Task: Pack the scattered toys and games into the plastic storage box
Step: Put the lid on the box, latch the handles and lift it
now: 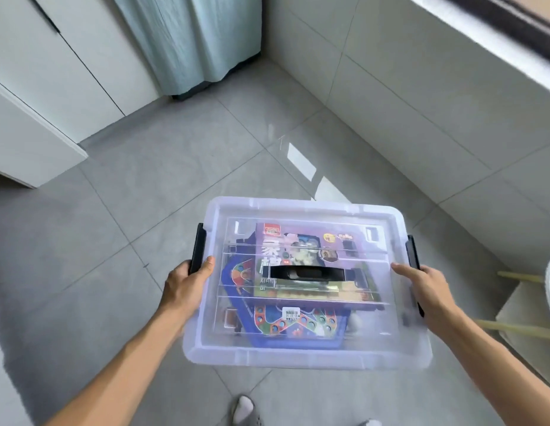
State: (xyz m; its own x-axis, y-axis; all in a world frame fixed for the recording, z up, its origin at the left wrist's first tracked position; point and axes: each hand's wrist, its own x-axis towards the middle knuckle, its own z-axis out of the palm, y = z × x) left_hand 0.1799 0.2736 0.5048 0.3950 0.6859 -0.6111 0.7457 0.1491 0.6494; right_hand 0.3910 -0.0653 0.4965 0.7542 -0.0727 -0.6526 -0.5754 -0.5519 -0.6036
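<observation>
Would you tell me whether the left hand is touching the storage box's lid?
Touching. The head view shows the left hand wrapped around the black side latch, its thumb lying flat on the clear lid of the storage box.

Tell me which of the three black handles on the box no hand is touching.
The middle handle on the lid: it lies free, while the left hand and right hand grip the side handles.
</observation>
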